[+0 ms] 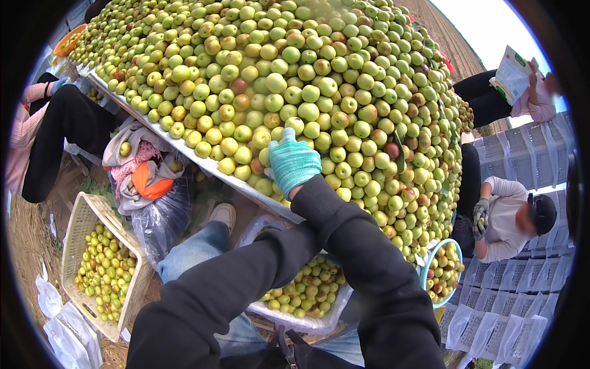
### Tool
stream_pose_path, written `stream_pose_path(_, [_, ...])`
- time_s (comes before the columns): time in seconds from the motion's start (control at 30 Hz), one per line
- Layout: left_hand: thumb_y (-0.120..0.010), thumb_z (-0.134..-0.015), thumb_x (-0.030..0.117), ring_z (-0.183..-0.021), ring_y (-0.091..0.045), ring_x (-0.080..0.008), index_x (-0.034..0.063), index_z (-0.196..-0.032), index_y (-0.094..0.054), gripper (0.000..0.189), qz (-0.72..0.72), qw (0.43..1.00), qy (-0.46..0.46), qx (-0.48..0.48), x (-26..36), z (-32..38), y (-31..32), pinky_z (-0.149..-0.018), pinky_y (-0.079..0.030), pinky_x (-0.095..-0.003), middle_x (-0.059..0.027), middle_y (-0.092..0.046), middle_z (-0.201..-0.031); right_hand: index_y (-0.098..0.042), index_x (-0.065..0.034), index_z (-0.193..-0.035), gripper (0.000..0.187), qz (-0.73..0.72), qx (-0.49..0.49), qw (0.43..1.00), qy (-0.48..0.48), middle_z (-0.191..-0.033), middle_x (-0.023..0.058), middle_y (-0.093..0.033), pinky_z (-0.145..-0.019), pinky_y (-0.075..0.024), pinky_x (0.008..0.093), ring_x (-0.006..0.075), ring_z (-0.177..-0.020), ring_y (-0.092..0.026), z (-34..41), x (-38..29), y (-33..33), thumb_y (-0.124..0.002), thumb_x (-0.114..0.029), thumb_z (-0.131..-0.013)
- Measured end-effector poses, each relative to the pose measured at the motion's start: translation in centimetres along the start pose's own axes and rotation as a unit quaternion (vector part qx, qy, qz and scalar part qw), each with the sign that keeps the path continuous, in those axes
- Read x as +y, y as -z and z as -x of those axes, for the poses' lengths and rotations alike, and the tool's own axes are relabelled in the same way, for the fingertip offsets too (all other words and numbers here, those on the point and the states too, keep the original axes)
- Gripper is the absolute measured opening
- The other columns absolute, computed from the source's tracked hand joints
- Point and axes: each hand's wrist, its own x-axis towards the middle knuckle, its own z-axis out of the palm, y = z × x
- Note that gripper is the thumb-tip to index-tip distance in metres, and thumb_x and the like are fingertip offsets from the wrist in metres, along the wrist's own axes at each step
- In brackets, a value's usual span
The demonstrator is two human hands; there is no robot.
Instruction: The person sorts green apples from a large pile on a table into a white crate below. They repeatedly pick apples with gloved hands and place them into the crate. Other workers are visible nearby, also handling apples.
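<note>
A large heap of small yellow-green fruits, seemingly jujubes point(276, 83), some blushed red, fills the upper middle. My right hand point(294, 161), in a teal knitted glove, rests on the heap near its front edge. Its index finger extends against a green fruit point(294, 124); the palm side is hidden, so whether it holds a fruit cannot be told. My left forearm crosses beneath the right one, which hides my left hand. Below the crossed arms, between my legs, stands a plastic-lined container point(295, 325) of similar fruits.
A cream plastic crate point(76, 230) of fruits stands left, near a clear bag point(159, 226) with clothing on it. A light-blue-rimmed basket point(426, 272) stands right. One person point(507, 207) wearing gloves sits at right; others are at upper right and far left. A pale board point(216, 168) edges the heap.
</note>
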Motion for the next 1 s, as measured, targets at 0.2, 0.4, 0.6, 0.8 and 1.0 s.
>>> stream_pose_path(0.2, [-0.043, -0.098, 0.027, -0.105, -0.057, -0.0247, 0.0062, -0.129, -0.042, 0.038, -0.028, 0.999, -0.028, -0.022, -0.3, 1.4, 0.7, -0.085, -0.05, -0.0343, -0.0129, -0.053, -0.125, -0.06, -0.0107, -0.109, 0.048, -0.116, 0.016, 0.993, -0.024, -0.121, 0.0175, -0.049, -0.073, -0.0548, 0.0425, 0.0305, -0.091, -0.064, 1.0, 1.8, -0.7, -0.07, -0.039, -0.072])
stream_pose_path(0.4, [-0.04, -0.098, 0.027, -0.116, -0.054, -0.0254, 0.0067, -0.14, -0.034, 0.047, -0.059, 0.99, -0.088, -0.095, 0.2, 2.1, 2.0, -0.093, -0.048, -0.0352, -0.0138, -0.048, -0.138, -0.055, -0.0055, -0.125, 0.055, -0.596, 0.079, 0.794, -0.091, -0.111, 0.0114, -0.055, -0.088, -0.0487, 0.035, 0.023, -0.1, -0.058, 9.7, 4.8, 1.2, -0.074, -0.025, -0.077])
stream_pose_path(0.6, [-0.056, -0.094, 0.025, -0.094, -0.065, -0.0195, 0.0025, -0.107, -0.06, 0.027, -0.087, 0.992, -0.092, -0.024, 0.3, 1.6, 2.4, -0.069, -0.057, -0.0314, -0.0108, -0.067, -0.101, -0.055, 0.0, -0.122, 0.057, -0.634, -0.117, 0.762, -0.063, -0.107, 0.0107, -0.057, -0.091, -0.0452, 0.0345, 0.0208, -0.101, -0.056, 26.5, 5.2, -1.9, -0.073, -0.033, -0.079])
stream_pose_path(0.8, [-0.055, -0.095, 0.026, -0.091, -0.067, -0.0217, 0.0029, -0.106, -0.061, 0.027, -0.058, 0.986, -0.135, 0.075, 0.1, 2.6, 0.9, -0.067, -0.06, -0.0315, -0.013, -0.067, -0.099, -0.058, -0.0038, -0.115, 0.056, -0.285, -0.209, 0.922, -0.157, -0.108, 0.0209, -0.056, -0.079, -0.0514, 0.0432, 0.0352, -0.095, -0.062, 30.8, -2.5, -15.0, -0.064, -0.047, -0.08])
stream_pose_path(1.0, [-0.056, -0.094, 0.026, -0.091, -0.067, -0.0218, 0.0028, -0.106, -0.062, 0.027, -0.046, 0.98, -0.171, 0.088, -0.2, 2.5, 0.6, -0.068, -0.06, -0.0317, -0.0132, -0.067, -0.099, -0.057, -0.0079, -0.117, 0.056, -0.198, -0.288, 0.928, -0.126, -0.119, 0.0193, -0.052, -0.074, -0.0535, 0.0414, 0.0309, -0.092, -0.065, 30.1, -8.9, -17.1, -0.059, -0.052, -0.083])
